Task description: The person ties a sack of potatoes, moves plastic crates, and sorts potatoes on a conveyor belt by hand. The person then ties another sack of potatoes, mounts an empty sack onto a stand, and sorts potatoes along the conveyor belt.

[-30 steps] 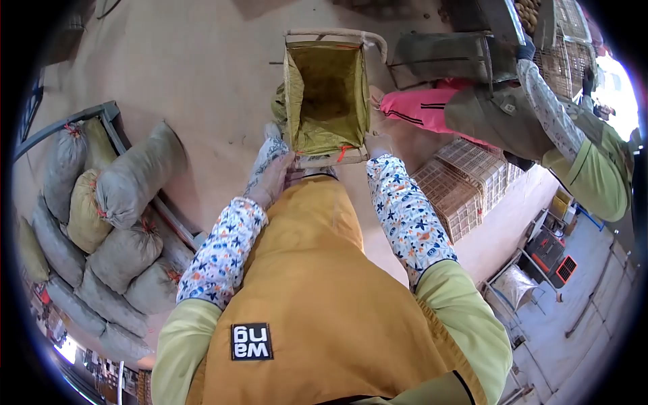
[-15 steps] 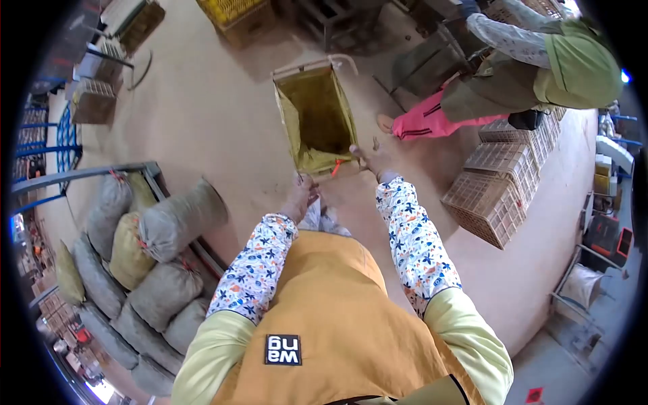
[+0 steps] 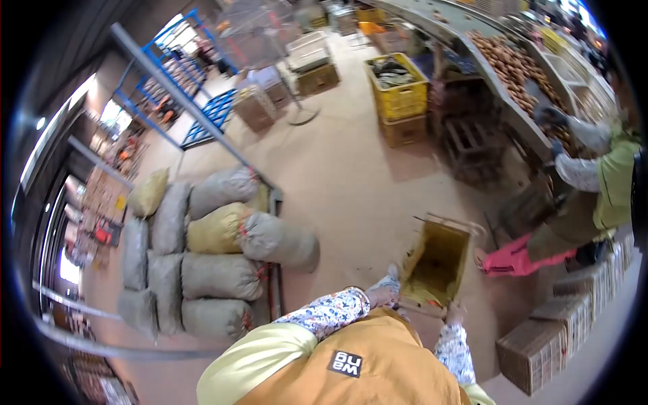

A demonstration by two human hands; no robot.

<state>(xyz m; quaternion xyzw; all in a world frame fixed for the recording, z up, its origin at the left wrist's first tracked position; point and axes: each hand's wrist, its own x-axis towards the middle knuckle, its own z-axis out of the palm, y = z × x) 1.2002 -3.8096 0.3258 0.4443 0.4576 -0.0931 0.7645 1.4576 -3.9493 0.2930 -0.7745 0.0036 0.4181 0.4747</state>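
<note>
An open yellow woven sack hangs in a rectangular frame just in front of my feet. Its inside looks dark, with something orange by the near edge. My right hand is closed at the near right corner of the sack's rim. Beside the near left corner is my left hand; its fingers are too small and blurred to make out. Patterned sleeves cover both my forearms, and an orange apron covers my front.
Several full sacks are stacked on a metal-framed rack at left. A co-worker stands at right by a conveyor of brown, roundish produce. Wicker-like crates line the right side; a yellow crate stands ahead.
My view has swung up and left, bringing the conveyor and more of the stacked sacks into sight. The sack frame now appears lower and farther right, with my hands still near its close edge.
</note>
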